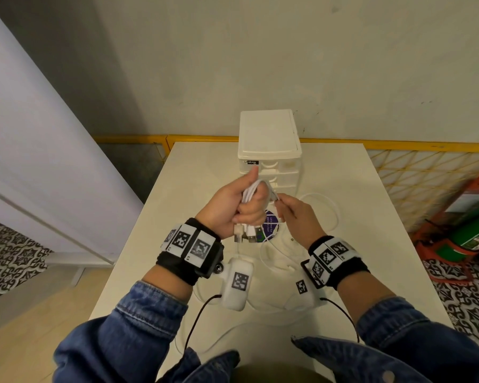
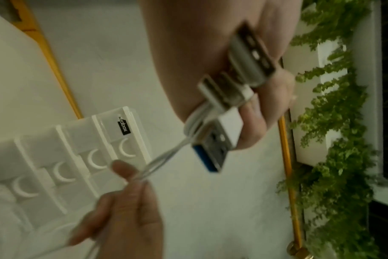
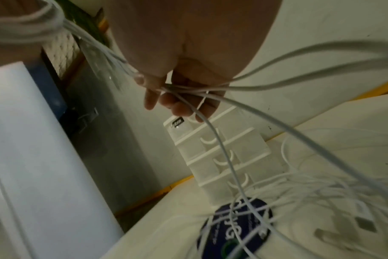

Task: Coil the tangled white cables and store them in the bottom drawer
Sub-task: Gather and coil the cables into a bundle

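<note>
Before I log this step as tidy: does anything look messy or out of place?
Yes. Loose white cables sprawl tangled across the table, some crossing a dark round sticker. Only the bundle gripped by the left hand is gathered; the right hand pinches strands. The drawer unit looks shut.

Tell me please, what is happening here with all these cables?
A person is gathering white cables above a white table. The left hand grips a bundle with its USB plugs sticking out below the fist. The right hand pinches strands leading to it. More cable lies loose on the table. The drawer unit behind looks closed.
</note>
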Motion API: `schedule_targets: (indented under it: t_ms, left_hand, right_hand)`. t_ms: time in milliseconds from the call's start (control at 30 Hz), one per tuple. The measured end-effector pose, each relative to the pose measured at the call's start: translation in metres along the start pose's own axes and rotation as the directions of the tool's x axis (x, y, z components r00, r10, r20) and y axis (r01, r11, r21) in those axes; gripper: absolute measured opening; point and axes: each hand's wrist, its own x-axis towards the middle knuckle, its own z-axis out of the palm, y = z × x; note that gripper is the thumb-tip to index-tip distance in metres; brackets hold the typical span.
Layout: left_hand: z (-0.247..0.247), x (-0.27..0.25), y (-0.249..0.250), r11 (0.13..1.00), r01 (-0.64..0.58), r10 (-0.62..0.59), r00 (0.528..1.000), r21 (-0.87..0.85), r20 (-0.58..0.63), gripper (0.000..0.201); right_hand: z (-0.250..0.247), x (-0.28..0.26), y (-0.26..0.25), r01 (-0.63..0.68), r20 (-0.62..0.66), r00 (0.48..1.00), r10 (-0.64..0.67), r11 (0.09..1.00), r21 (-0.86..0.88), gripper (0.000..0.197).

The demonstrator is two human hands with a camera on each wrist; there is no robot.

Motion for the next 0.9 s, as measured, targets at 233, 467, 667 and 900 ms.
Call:
schedule_targets:
  t_ms: [233, 467, 667, 900]
  left_hand:
    - [0.001, 0.012, 0.021, 0.897, -0.375, 0.347, 0.925, -0.232, -0.153, 0.048]
    - [-0.01, 0.02, 0.042, 0.777, -0.626, 0.575, 0.658, 0.072, -0.486, 0.04]
    - [-0.042, 0.013, 0.049, 0.641, -0.222, 0.705, 0.549, 0.735, -0.449, 0.037]
    - [-0.057, 0.003, 0.015, 0.334, 0.439, 0.351, 0.763, 0.834, -0.542, 0.036]
  right_hand:
    - [0.022, -0.012, 0.006, -0.037, 0.117, 0.992, 0.056, 0.987, -0.159, 0.022]
    - [0.033, -0.018, 0.001, -0.035, 0.179, 0.983, 0.048, 0.996, -0.079, 0.024]
    - [0.024, -0.022, -0.004, -0.057, 0.171, 0.984, 0.055, 0.998, 0.008, 0.012]
    - [0.001, -0.011, -0.024, 0.026, -0.004, 1.0, -0.026, 0.981, 0.19, 0.009]
